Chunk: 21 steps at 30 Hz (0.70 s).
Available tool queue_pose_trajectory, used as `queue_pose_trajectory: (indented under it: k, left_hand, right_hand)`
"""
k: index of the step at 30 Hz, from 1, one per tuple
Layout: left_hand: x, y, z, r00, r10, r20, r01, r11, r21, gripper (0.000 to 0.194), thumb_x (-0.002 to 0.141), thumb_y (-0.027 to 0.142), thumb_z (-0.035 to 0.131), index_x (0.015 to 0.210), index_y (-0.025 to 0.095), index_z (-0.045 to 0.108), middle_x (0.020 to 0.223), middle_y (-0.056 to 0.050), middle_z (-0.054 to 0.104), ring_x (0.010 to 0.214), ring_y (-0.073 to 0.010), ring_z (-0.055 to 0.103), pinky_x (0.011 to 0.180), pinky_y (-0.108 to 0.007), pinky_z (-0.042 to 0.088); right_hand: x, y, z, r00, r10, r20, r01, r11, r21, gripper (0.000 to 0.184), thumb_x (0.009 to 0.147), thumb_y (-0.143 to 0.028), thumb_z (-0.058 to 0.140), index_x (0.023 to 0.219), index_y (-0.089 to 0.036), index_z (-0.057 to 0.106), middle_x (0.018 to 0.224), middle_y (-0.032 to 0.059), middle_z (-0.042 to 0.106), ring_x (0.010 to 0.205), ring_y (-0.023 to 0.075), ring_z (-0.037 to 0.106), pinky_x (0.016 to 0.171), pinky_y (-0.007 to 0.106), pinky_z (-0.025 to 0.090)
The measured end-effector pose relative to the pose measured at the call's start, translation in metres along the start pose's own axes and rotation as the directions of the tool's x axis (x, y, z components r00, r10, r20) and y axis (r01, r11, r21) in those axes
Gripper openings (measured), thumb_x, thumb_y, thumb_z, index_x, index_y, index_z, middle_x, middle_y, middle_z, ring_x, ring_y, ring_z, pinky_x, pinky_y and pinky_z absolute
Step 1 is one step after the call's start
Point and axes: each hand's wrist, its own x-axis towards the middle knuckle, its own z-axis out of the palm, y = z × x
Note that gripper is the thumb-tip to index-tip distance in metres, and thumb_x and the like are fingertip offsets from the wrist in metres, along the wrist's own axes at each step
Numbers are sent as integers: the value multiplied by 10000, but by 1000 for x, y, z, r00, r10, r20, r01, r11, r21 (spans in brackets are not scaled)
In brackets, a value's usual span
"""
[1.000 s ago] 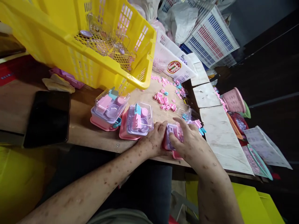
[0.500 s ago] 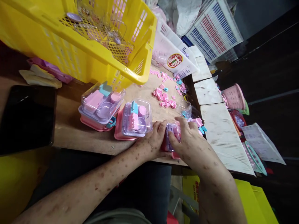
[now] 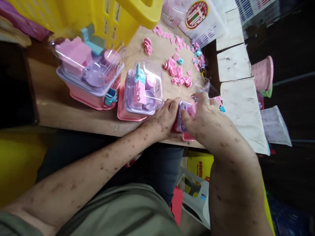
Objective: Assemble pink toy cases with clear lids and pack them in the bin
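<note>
Pink and purple, the small box [image 3: 181,124] sits at the near edge of the desk [image 3: 56,108], right between two busy hands! Left hand [image 3: 163,119] grips it, fingers curled along its left side. Right hand [image 3: 203,114] arches over the top, thumb down on the purple part; whether its fingers close on anything, I can't tell. Just to the left stands a clear-lidded box [image 3: 139,93], with a second lidded box [image 3: 94,73] beyond it. Pink pieces [image 3: 173,71] lie scattered behind!
</note>
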Motion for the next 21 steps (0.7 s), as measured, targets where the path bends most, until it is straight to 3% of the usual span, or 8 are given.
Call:
queue_pose_trajectory:
  k: [4,7,17,21]
  left_hand:
    - [1,4,-4,1000,-9,11,9,1000,2,1260,692,355,1071,1634,112,271,1615,-284,468,1527,-493,490,1259,-676,426]
    - [2,6,-7,1000,-15,26,15,1000,10,1254,686,358,1074,1621,113,276,1624,-285,468,1537,-492,491,1268,-667,418]
    - [3,3,-3,1000,-1,18,0,999,44,1307,677,436,1085,1634,60,278,1620,-307,472,1523,-488,496,1262,-653,425]
    - [2,0,0,1000,12,0,-12,999,47,1290,675,445,1076,1631,87,288,1606,-288,488,1500,-485,518,1242,-655,445]
  right_hand:
    - [-4,-19,-10,993,109,36,-105,989,-103,593,1012,-416,658,1516,-130,533,1365,300,622,997,427,738,832,577,606]
    - [-5,-27,-16,993,117,32,-112,985,-133,605,999,-406,658,1517,-118,539,1310,299,638,971,438,739,813,587,604]
    - [-3,-8,-6,1000,-9,12,10,998,-66,605,998,-393,654,1522,-125,513,1381,298,609,1254,489,651,961,614,586]
    - [-4,-7,0,999,-17,-31,16,1000,-21,577,1033,-437,629,1520,-155,497,1378,290,600,1245,483,652,970,633,580]
